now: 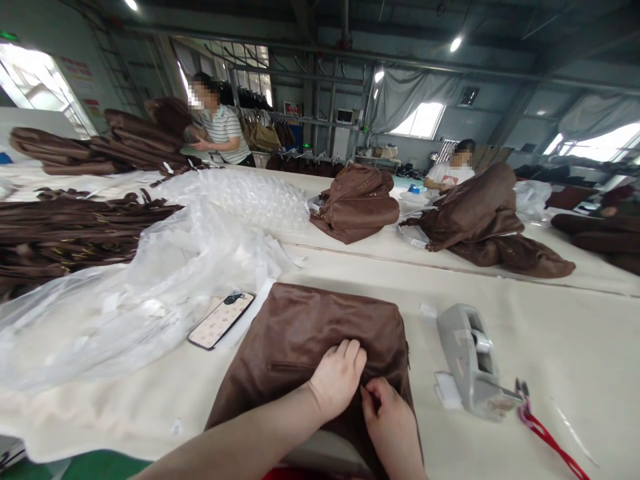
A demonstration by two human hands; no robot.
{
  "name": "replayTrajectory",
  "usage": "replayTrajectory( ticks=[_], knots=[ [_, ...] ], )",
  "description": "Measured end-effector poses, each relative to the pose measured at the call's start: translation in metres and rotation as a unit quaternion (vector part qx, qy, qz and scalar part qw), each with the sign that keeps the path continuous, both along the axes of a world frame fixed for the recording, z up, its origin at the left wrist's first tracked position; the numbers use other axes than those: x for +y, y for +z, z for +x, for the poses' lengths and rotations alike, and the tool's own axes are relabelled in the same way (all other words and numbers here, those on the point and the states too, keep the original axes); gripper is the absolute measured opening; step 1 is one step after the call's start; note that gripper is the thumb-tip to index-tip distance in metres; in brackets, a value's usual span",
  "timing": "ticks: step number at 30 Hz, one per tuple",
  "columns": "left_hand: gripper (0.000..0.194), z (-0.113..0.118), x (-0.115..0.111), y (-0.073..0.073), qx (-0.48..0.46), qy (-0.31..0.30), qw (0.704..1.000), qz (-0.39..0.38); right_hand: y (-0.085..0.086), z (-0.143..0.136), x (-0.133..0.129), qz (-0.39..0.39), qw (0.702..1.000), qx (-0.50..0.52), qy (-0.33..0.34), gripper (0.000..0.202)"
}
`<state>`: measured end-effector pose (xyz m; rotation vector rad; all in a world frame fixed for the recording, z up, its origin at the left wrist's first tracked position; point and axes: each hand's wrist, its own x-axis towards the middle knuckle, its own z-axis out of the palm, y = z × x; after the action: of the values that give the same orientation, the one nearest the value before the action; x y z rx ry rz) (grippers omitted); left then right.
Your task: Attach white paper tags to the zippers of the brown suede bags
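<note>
A brown leather-like bag (pixel 320 320) lies flat on the pale table in front of me, a zipper slit across its front. My left hand (pixel 340 379) rests on the bag's right half, its fingers curled down against the material; what is under the fingertips is hidden. Just to its right and nearer me, my right hand (pixel 390 417) has thumb and forefinger pinched together over the bag, near the end of the slit. Anything between those fingertips is too small to make out. The two hands nearly touch.
A phone (pixel 221 321) and crumpled clear plastic (pixel 150 300) lie left. Right are a grey tape dispenser (pixel 470 360) and red-handled snips (pixel 550 437). Brown bags (pixel 355 203) and piled straps (pixel 75 233) lie farther off. Two people stand beyond the table.
</note>
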<state>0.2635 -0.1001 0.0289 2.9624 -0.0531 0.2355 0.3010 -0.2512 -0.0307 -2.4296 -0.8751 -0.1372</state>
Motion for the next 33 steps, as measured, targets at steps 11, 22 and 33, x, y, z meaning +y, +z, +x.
replayTrajectory(
  ticks=[11, 22, 33],
  knots=[
    [0.131, -0.025, 0.097, 0.0, 0.014, 0.043, 0.996, -0.075, 0.023, 0.006, 0.012, -0.065, 0.96, -0.185, 0.199, 0.019],
    [0.13, -0.024, 0.106, -0.012, -0.031, 0.007, 0.992, -0.124, 0.033, 0.023, 0.023, -0.198, 0.854, -0.36, 0.32, 0.027],
    [0.125, -0.026, 0.106, -0.01, -0.038, 0.009, 0.992, -0.124, 0.032, 0.023, 0.025, -0.227, 0.843, -0.363, 0.325, 0.031]
  ],
)
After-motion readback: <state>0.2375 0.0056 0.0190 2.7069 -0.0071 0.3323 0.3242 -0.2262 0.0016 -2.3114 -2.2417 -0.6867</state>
